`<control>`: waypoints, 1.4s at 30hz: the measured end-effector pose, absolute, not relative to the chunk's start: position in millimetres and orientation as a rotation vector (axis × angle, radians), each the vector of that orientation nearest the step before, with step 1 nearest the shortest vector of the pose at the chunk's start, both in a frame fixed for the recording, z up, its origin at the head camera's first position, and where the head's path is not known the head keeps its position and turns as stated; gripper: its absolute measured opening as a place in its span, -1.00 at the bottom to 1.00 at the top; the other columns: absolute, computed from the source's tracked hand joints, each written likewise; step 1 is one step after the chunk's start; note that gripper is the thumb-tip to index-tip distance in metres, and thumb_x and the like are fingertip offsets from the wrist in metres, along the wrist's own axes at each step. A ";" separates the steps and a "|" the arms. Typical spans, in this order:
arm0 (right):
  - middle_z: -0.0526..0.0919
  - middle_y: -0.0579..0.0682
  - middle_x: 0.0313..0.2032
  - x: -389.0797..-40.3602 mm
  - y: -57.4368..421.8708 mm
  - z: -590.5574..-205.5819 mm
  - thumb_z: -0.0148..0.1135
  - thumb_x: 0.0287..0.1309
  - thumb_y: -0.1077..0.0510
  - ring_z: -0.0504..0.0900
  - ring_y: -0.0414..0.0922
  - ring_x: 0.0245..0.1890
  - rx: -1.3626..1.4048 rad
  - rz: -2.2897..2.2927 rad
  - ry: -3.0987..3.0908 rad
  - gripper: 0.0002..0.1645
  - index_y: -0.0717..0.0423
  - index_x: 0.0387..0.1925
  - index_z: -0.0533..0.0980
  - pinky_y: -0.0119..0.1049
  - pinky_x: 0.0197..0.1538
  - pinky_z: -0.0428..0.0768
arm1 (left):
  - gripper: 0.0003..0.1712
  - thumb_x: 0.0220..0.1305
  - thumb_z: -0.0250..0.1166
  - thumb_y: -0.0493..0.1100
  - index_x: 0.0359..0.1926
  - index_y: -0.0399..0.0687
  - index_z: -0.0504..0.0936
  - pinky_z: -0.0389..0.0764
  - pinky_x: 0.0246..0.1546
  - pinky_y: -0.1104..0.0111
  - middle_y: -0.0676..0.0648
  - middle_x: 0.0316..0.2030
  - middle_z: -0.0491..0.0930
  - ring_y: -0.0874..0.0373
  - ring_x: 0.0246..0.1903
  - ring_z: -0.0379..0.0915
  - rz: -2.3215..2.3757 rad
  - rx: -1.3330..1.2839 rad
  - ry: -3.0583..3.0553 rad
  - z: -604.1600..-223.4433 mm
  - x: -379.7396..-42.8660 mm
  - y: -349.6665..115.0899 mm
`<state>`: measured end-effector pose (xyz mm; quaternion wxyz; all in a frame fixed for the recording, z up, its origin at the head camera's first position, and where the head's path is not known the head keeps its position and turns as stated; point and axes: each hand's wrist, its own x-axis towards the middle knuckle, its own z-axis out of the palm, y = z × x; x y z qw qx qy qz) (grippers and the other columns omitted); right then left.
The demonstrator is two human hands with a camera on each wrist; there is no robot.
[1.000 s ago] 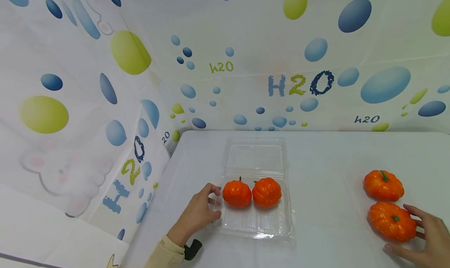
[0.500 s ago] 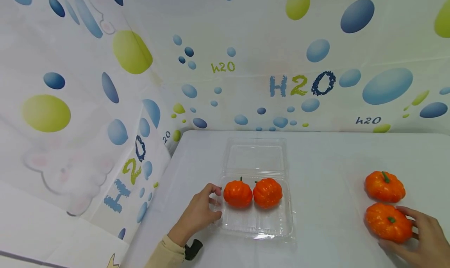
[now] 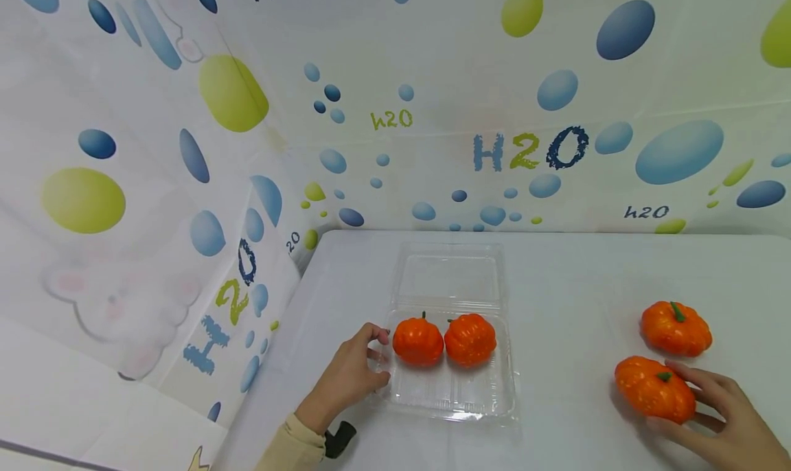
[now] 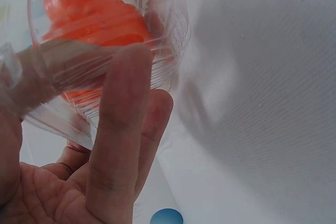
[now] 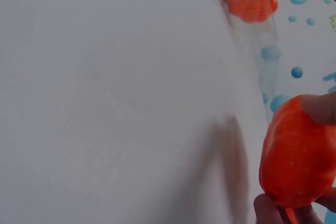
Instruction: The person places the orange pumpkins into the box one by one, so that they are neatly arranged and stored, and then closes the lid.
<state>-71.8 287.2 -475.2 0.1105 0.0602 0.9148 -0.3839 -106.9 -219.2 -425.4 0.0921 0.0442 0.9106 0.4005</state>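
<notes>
Right fingers (image 3: 706,382) grip one pumpkin (image 3: 654,390); left fingers (image 4: 123,114) seemingly hold the clear box (image 3: 425,393).

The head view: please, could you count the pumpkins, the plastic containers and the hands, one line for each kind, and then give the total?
Orange pumpkins: 4
Clear plastic container: 1
Hands (left hand, right hand): 2
Total: 7

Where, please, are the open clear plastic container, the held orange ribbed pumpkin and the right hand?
Open clear plastic container (image 3: 454,394), head view: front of bare base.
Held orange ribbed pumpkin (image 3: 652,391), head view: central ribbed skin.
Right hand (image 3: 737,419), head view: back of the hand.
</notes>
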 end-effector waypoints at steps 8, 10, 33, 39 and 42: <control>0.04 0.43 0.42 -70.7 266.7 -459.0 0.28 0.34 -0.16 0.40 0.38 0.16 0.101 -1.263 2.574 0.09 0.27 0.56 -0.06 -0.03 -0.06 0.69 | -0.45 0.05 0.46 -0.41 0.00 -0.09 0.39 0.66 -0.42 0.37 -0.23 0.29 0.45 -0.09 -0.03 0.56 1.191 0.130 2.699 -426.1 -106.8 -219.6; 0.06 0.39 0.44 -71.5 260.3 -455.2 0.26 0.37 -0.11 0.45 0.32 0.15 0.073 -1.307 2.543 0.02 0.27 0.54 -0.04 -0.13 -0.08 0.70 | -0.45 0.05 0.46 -0.41 0.00 -0.08 0.39 0.66 -0.42 0.38 -0.23 0.29 0.45 -0.09 -0.03 0.56 1.193 0.133 2.699 -426.2 -106.9 -219.8; 0.32 0.25 0.32 -77.0 174.2 -429.7 0.08 0.47 0.21 0.59 -0.15 0.09 -0.374 -1.794 1.881 -0.39 0.30 0.41 0.15 -0.22 0.05 0.65 | -0.45 0.04 0.46 -0.42 -0.02 -0.08 0.38 0.65 -0.45 0.38 -0.24 0.29 0.45 -0.08 -0.04 0.57 1.195 0.144 2.706 -425.2 -106.5 -219.6; 0.35 0.31 0.33 -80.1 152.3 -421.6 0.11 0.46 0.16 0.60 -0.01 0.10 -0.390 -1.786 1.861 -0.36 0.35 0.42 0.19 -0.23 0.04 0.65 | -0.45 0.04 0.46 -0.42 -0.02 -0.07 0.38 0.65 -0.44 0.38 -0.23 0.28 0.46 -0.08 -0.04 0.57 1.194 0.139 2.703 -424.6 -106.2 -218.9; 0.37 0.31 0.32 -81.6 141.9 -415.1 0.15 0.43 0.14 0.58 0.06 0.13 -0.371 -1.782 1.889 -0.35 0.36 0.40 0.23 -0.22 0.03 0.66 | -0.45 0.05 0.45 -0.42 -0.01 -0.08 0.38 0.65 -0.44 0.38 -0.24 0.28 0.46 -0.09 -0.03 0.57 1.197 0.141 2.701 -423.9 -106.1 -218.7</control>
